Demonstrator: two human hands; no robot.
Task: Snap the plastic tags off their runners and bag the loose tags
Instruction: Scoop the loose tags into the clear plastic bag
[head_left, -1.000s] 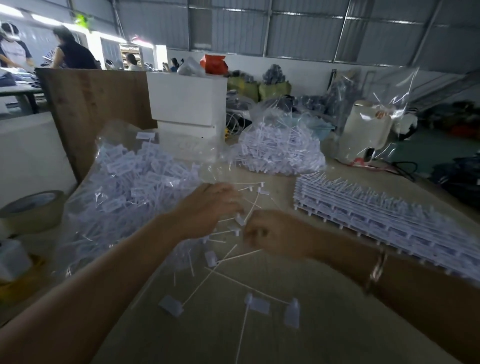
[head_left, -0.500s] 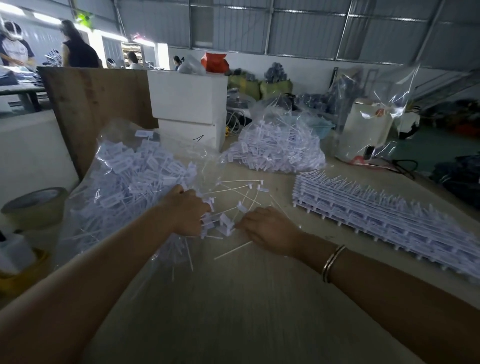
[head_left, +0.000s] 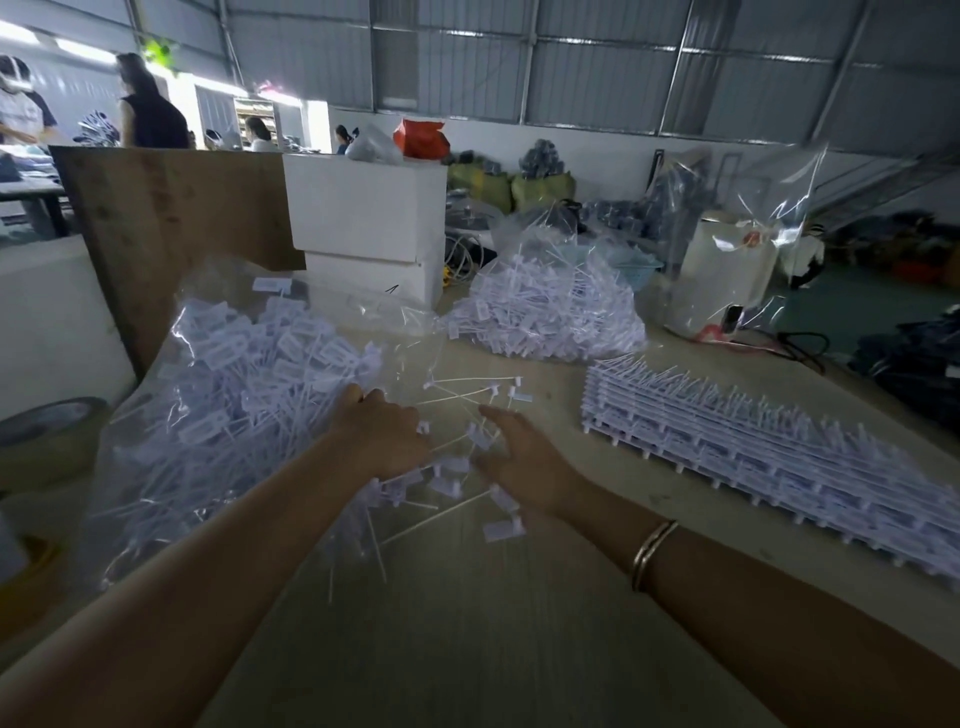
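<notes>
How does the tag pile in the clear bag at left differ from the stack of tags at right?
The bagged tags lie loose and jumbled, stems pointing every way; the stacked tags sit in flat, ordered layers, still joined to their runners. The bagged tags are wrapped in clear plastic; the stacked tags lie bare on the table. Both look like the same pale plastic.

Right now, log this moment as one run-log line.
stage: gathering loose tags | left hand: at clear bag mouth | right hand: open, sweeping tags | runner stack: untouched
</notes>
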